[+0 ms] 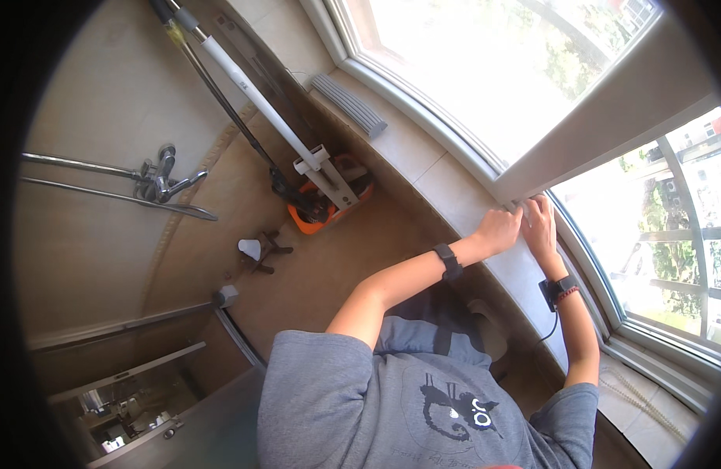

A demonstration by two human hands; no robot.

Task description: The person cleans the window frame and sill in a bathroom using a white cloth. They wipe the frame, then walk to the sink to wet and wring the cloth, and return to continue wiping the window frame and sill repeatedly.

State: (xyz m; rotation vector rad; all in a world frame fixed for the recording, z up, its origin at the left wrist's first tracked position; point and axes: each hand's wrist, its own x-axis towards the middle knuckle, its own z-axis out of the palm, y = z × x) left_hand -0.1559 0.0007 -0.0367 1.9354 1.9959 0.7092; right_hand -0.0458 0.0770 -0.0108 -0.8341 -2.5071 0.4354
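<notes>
My left hand (499, 230) is curled, its fingers meeting my right hand at the foot of a broad pale window post (583, 111). My right hand (540, 225) rests beside it, fingers bent against the lower window frame (431, 120). A small whitish patch shows between the fingertips; I cannot tell whether it is a held thing or part of the frame. Both hands are above the tiled sill (454, 187). A black band (448, 261) circles my left wrist. On the right wrist sits a black device (549, 293) with a cable hanging from it.
A grey ribbed sponge mop head (350, 105) lies along the sill. Below, a white-handled mop (249, 88) stands in an orange bucket (302, 224). Also here are a small stool (268, 249), a chrome shower mixer (161, 179), a framed glass door (220, 404) and a beaded chain (645, 401).
</notes>
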